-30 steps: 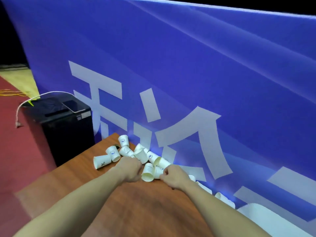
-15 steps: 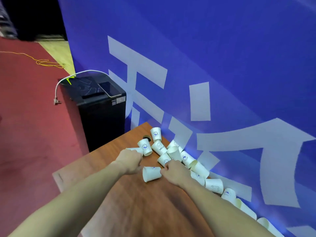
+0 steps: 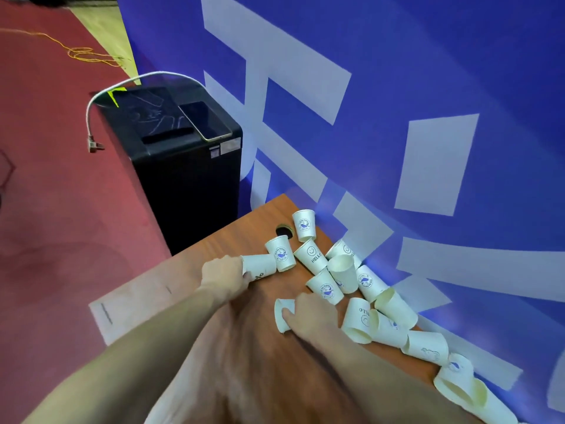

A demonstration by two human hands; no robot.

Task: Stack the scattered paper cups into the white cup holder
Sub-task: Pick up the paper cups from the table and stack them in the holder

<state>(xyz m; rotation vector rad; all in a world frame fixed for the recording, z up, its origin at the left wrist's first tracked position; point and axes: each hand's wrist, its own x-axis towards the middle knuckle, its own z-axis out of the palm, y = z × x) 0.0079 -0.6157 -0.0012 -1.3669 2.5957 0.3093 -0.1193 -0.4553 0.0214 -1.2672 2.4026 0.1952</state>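
Gathering step, by my reading — left hand (image 3: 225, 273) grips a lying cup (image 3: 260, 266), right hand (image 3: 312, 316) grips another (image 3: 282, 315) on the wooden table (image 3: 189, 289), remaining cups (image 3: 345, 276) strewn along the blue banner (image 3: 428, 87); next, nest the pair — white holder not in view.

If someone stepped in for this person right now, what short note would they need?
Left hand: grips a white paper cup lying on its side.
Right hand: grips another lying paper cup.
Things: the remaining printed paper cups lie scattered along the brown wooden table against the blue banner. No white cup holder is in view.
Done: nothing visibly stacked.
Left: nest the cups, find the holder, load them.
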